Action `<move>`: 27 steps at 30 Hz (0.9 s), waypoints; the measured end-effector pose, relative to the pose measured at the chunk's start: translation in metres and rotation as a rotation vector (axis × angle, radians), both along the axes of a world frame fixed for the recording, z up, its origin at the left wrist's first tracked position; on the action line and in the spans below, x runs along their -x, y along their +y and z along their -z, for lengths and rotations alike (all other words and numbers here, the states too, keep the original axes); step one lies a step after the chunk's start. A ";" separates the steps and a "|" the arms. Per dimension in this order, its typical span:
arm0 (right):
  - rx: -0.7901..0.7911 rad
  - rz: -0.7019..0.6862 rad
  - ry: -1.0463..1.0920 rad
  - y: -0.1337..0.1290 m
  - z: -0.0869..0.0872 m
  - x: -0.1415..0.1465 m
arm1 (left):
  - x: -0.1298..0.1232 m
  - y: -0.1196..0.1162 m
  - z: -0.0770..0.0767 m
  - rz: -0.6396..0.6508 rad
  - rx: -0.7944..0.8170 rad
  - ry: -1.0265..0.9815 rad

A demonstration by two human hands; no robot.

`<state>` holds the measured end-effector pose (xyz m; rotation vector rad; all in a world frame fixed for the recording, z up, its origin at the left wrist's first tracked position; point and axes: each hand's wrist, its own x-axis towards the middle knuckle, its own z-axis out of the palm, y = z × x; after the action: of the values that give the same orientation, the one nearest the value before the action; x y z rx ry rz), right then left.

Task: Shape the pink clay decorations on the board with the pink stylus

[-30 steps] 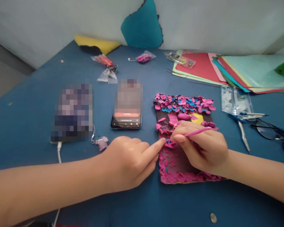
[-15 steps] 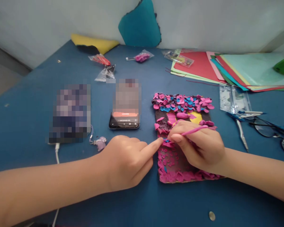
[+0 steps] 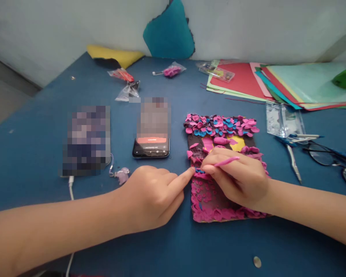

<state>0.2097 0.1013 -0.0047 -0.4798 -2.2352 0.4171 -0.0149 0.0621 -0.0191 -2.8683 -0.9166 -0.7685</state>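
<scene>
Pink clay petals [image 3: 216, 214] edged a board [image 3: 220, 197] on the blue bench [image 3: 219, 250], where the right hand [image 3: 240, 179] had its grip pinched around a slim pink stick [image 3: 227, 161] and the left hand [image 3: 157, 196] set its forefinger beside some blue bits [image 3: 200, 171]; whether its curled fingers held anything, I couldn't tell. One slip of the stick, or a heavy palm, might have squashed that soft-looking clay. Farther out lay a phone [image 3: 151, 149] and glasses [image 3: 322, 154].

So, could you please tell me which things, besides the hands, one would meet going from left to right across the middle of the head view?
Pixelated device, lilac charm, phone, clay-covered board, eyeglasses.
</scene>
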 end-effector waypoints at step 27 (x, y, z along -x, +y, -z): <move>0.044 0.205 0.032 -0.002 -0.008 -0.007 | 0.001 0.001 0.000 0.024 0.003 -0.047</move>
<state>0.2163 0.0990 0.0036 -0.7126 -2.1241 0.3647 -0.0160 0.0630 -0.0196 -2.8805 -0.8899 -0.8411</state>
